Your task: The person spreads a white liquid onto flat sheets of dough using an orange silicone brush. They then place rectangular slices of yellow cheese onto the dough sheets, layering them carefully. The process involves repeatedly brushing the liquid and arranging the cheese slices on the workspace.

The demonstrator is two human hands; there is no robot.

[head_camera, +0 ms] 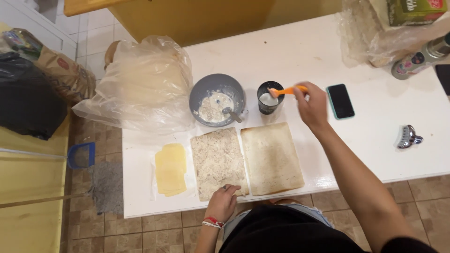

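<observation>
My right hand grips an orange brush whose head dips into a dark cup of white liquid. My left hand rests at the near edge of the white table, fingertips touching a flat bread sheet spread with pale filling. A second, plain bread sheet lies just right of it. Yellow cheese slices are stacked to the left. Behind the sheets stands a grey bowl holding creamy filling and a spoon.
A clear plastic bag of flat bread sits at the table's left back. A phone lies right of the cup, a small metal object further right. Bags, a green box and a can crowd the back right corner. Tiled floor lies below.
</observation>
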